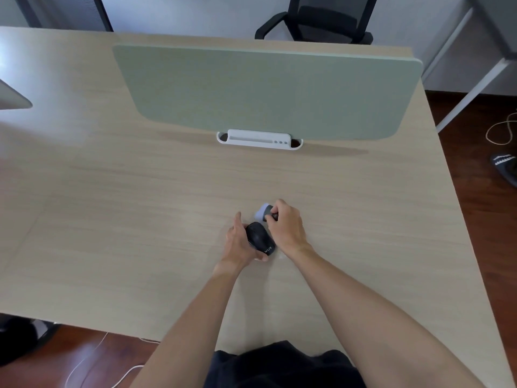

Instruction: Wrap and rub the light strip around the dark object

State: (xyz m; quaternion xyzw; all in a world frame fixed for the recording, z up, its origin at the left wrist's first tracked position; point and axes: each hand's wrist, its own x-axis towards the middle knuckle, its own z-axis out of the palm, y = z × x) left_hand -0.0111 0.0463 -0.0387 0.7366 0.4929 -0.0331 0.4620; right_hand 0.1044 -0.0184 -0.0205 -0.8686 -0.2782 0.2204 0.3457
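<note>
A black computer mouse (259, 240) with white lettering lies in my left hand (240, 245), which grips it from the left side and underneath, just above the light wooden desk (140, 219). My right hand (286, 226) sits right of the mouse and pinches a small brush-like tool (264, 212) with a dark body and a pale blue-white head. The tool's head is blurred and sits just above the front end of the mouse. Part of the tool is hidden inside my fingers.
A grey-green divider panel (265, 91) stands across the desk's far half, with a white holder (259, 140) at its foot. A black office chair (321, 21) is behind it. The desk's right edge drops to a dark floor with a cable (500, 133) and a slipper (505, 168).
</note>
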